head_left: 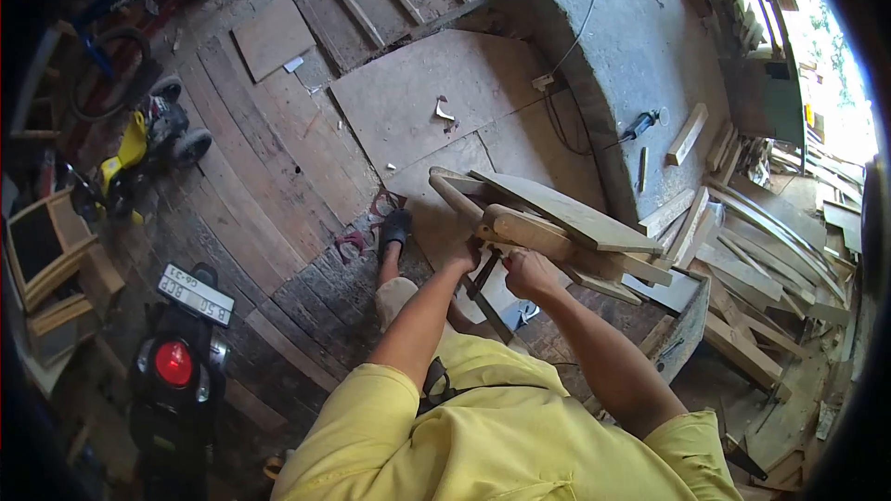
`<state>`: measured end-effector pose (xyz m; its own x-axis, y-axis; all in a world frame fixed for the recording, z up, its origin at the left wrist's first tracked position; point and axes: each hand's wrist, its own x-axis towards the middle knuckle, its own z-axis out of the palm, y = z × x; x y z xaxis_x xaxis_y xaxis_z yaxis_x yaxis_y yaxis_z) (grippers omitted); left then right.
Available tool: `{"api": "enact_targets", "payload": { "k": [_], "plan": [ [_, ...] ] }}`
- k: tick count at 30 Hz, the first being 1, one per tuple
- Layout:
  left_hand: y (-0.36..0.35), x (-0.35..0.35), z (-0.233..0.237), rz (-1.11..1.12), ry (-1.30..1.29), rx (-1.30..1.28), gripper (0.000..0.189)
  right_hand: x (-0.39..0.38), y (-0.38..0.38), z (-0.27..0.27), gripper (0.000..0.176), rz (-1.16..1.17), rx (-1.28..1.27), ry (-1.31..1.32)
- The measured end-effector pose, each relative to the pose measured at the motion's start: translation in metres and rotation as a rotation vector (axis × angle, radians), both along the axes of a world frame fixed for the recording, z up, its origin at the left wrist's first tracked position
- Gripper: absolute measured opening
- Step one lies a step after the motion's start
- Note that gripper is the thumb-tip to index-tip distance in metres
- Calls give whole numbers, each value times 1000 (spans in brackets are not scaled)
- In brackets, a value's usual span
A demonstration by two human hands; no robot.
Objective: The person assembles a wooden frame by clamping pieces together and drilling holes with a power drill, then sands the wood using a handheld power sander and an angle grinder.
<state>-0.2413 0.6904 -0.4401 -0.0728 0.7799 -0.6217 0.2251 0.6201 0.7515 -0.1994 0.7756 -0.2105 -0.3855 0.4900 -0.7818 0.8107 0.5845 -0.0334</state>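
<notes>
A wooden piece of furniture, made of a flat board and rounded arms, lies at an angle in front of me. Below its near end is a dark metal tool that looks like a bar clamp, with a bit of red at its handle. My right hand is closed around that handle, close under the wood. My left hand is beside the tool, at the rounded end of the wood. Its fingers curl inward and are partly hidden, so what they grip does not show.
A workbench edge and a heap of timber lie to the right. On the concrete ledge sits a blue power tool with a cord. A motorbike and a yellow ride-on toy stand at left.
</notes>
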Motion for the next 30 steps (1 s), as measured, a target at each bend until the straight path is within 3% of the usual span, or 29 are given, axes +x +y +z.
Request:
{"api": "enact_targets", "payload": {
  "k": [1,3,4,6,7,8,10,12,13,15,16,17,19,20,21,22,24,26,28,30],
  "plan": [
    [-2,1,-8,-12,10,4,40,9,0,-6,28,-12,4,10],
    [-6,1,-23,-375,10,140,42,21,-3,-10,33,-157,-125,-89],
    [-8,1,-21,-401,25,148,42,25,-6,-10,33,-182,-117,-71],
    [-5,-3,15,-506,-55,28,46,36,-12,-1,35,-237,-166,-155],
    [-6,-2,30,-463,-66,50,47,65,-18,-19,43,-226,-119,-25],
    [-11,0,38,-439,-85,78,48,74,-20,-21,48,-315,-137,-91],
    [-18,7,37,-391,-209,107,54,99,-26,-5,61,-425,-181,77],
    [-10,12,56,-413,-262,194,57,139,-44,-30,45,-582,-200,197],
    [6,11,92,-542,-78,-2,54,156,-58,-44,40,-633,-111,261],
    [12,19,87,-572,-104,54,51,172,-75,-38,53,-714,-34,278],
    [17,28,77,-610,-223,217,48,182,-84,-20,57,-883,5,377],
    [22,38,79,-631,-255,192,47,188,-90,-13,57,-1007,-3,396],
    [27,67,131,-697,-373,116,45,207,-104,41,51,-1176,-35,411],
    [37,71,65,-752,-315,62,47,217,-115,44,46,-1304,-17,415],
    [45,89,88,-833,-345,-57,46,229,-125,13,42,-1258,42,380],
    [52,95,117,-898,-367,-177,47,240,-143,19,42,-1345,80,396],
    [41,147,176,-909,-484,-141,51,267,-174,52,39,-1489,282,539],
    [24,200,219,-1013,-369,-172,61,302,-221,68,41,-1562,323,593],
    [6,246,202,-1294,-361,270,61,335,-271,82,39,-1568,538,625],
    [-39,291,274,-1348,-344,230,59,366,-329,108,38,-1625,662,718]
  ]
}}
